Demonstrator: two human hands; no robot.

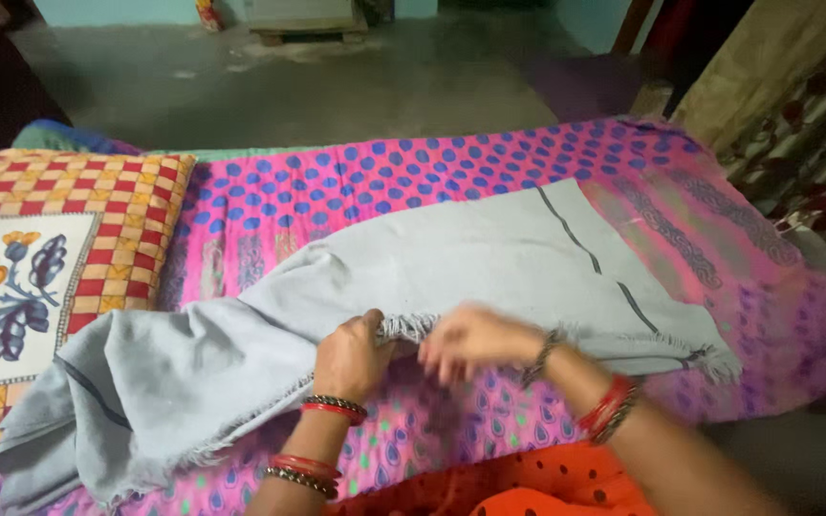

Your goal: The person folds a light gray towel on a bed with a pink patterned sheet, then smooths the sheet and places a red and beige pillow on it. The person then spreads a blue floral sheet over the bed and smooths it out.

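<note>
**Both hands at the fringed edge of a grey cloth**

Head view: a pale grey cloth [451, 258] with thin dark stripes lies spread across a bed covered by a pink sheet [413, 182] dotted in blue. Its right end lies flat, ending in a short fringe; its left end is bunched in loose folds that spill onto a checked red and yellow pillow [97, 210] with a flower print.

The left hand [351, 358] sits on the near edge of the cloth, fingers curled down and closed on the fringed hem, with red and dark bangles at the wrist. The right hand [475, 339] is just beside it, blurred; its fingers look bent toward the same tufted edge, but whether they actually pinch the cloth cannot be told. That wrist carries red bangles too.

Beyond the bed lies a bare grey floor [336, 76].
</note>
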